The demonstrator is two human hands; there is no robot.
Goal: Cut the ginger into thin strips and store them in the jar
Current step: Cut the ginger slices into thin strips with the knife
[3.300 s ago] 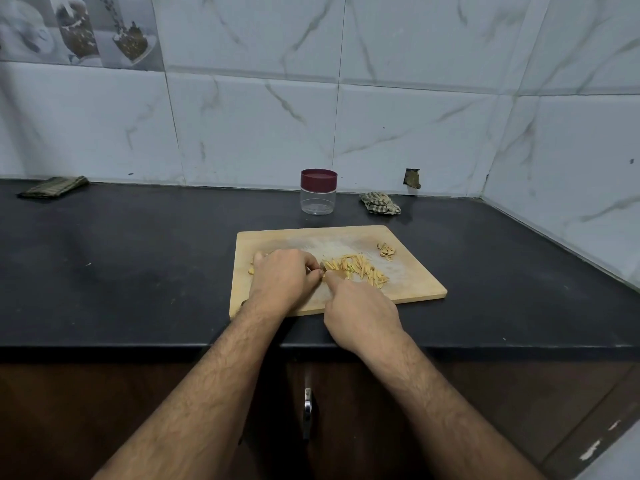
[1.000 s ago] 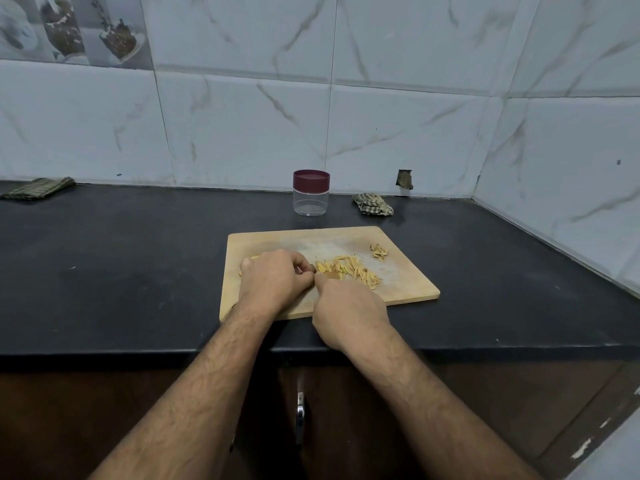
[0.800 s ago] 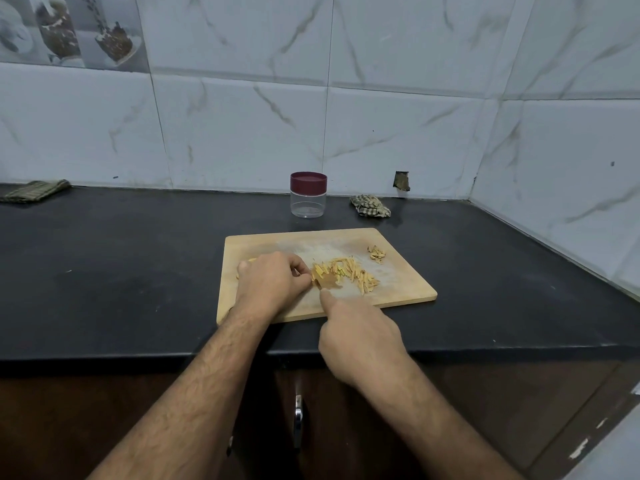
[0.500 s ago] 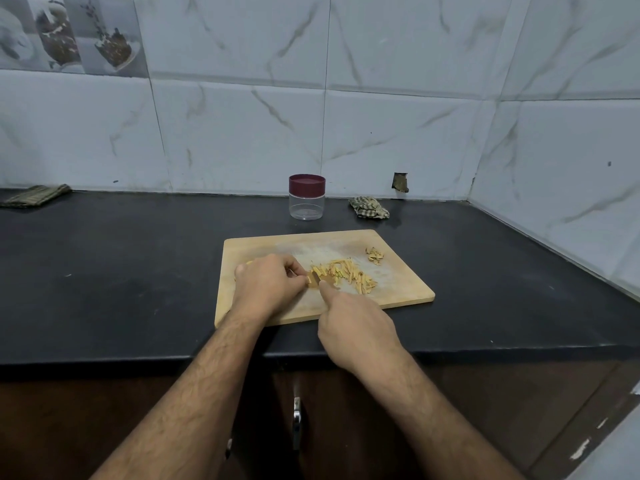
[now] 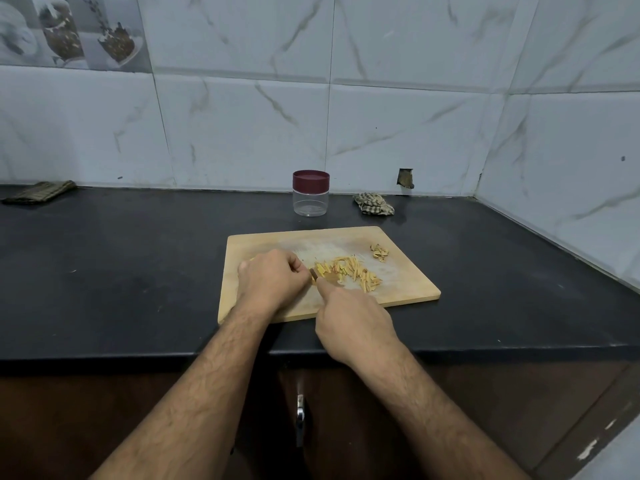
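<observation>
A wooden cutting board (image 5: 408,282) lies on the black counter. A pile of thin yellow ginger strips (image 5: 349,271) sits in its middle, with a small heap of ginger peel (image 5: 379,252) at the far right. My left hand (image 5: 272,284) is curled over a piece of ginger that is mostly hidden under it. My right hand (image 5: 353,327) grips a knife (image 5: 325,277); only a short part of it shows beyond my index finger, beside the left fingertips. A clear jar (image 5: 310,194) with a maroon lid on stands behind the board.
A crumpled checked cloth (image 5: 373,204) lies right of the jar near the wall. A folded dark cloth (image 5: 38,192) rests at the far left. Tiled walls close the back and right. A cabinet door handle (image 5: 300,419) is below the counter edge.
My right hand pulled back toward me with the knife, then came forward to the ginger again. My left hand stayed curled on the ginger. The pile of strips looks unchanged.
</observation>
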